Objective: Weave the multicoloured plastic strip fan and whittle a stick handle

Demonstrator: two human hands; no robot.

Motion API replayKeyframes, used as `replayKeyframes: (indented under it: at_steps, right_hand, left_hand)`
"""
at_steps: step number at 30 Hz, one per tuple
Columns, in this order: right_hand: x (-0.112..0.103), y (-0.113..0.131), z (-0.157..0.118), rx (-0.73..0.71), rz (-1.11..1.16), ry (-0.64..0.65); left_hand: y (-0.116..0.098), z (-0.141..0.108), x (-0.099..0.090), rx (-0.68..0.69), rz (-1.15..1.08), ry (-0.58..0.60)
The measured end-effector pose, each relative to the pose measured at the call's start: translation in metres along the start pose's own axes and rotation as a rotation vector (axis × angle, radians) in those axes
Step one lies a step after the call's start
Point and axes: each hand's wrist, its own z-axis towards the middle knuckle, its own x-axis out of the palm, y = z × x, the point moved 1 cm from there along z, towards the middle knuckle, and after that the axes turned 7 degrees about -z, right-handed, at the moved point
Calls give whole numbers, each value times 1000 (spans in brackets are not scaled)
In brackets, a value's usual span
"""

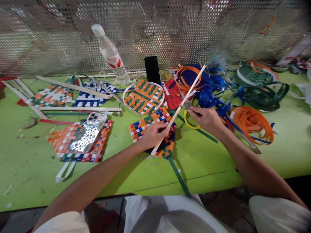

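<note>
My left hand (155,135) pinches a long pale wooden stick (175,117) near its lower part. The stick slants up to the right, over a woven mat (152,120) of orange, blue, white and green strips. A green strip (178,176) trails from the mat's lower corner toward the front edge. My right hand (206,120) is closed on metal scissors (186,103), whose blades meet the stick above its middle. A yellow loop (190,122) shows under that hand; whether it is the scissors' handle, I cannot tell.
On the green table (116,181) lie a phone in a patterned case (91,131) atop a woven piece, more woven mats, loose sticks (82,109), and coiled orange strips (254,124). A water bottle (113,58) and a dark phone (152,69) stand by the perforated metal screen (68,38).
</note>
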Motion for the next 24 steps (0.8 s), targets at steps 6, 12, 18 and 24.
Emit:
replayKeyframes:
  at_steps: [6,12,18,24]
  right_hand:
    - [1,3,0,-102,66,126]
    - [4,1,0,-86,40,100]
    - [3,2,-1,-51,-29,57]
    - [2,7,-3,-129,26,104]
  left_hand:
    - [-2,0,0,-18,-13,-3]
    - [0,-1,0,-25,-44,16]
    - [-1,-2,0,1,0,13]
    - [-4,-1,0,-2,-7,16]
